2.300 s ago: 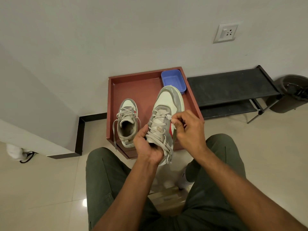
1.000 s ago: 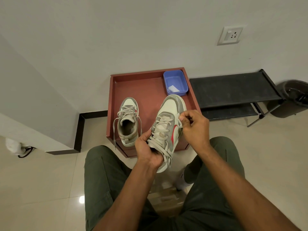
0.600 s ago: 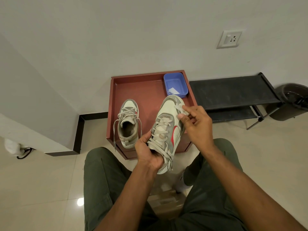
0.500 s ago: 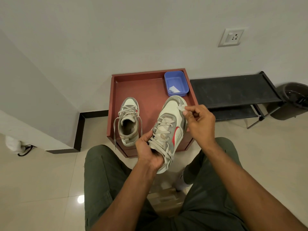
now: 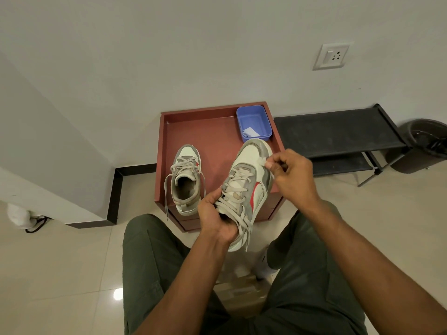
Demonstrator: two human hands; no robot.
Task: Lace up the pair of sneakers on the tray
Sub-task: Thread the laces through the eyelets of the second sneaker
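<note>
The left hand [image 5: 216, 217] still grips the heel end of the raised sneaker [image 5: 246, 187], fingers curled round the collar, toe pointing away over the red tray [image 5: 212, 131]. The right hand [image 5: 291, 176] has drifted up from the eyelets towards the toe side since two seconds ago, and now pinches a small pale bit, apparently the lace end [image 5: 262, 161], drawn out beside the shoe. The second sneaker [image 5: 185, 178] sits where it was on the tray's left, laces trailing over the near edge. The blue tub [image 5: 254, 123] stays in the tray's far right corner, a paper scrap inside.
</note>
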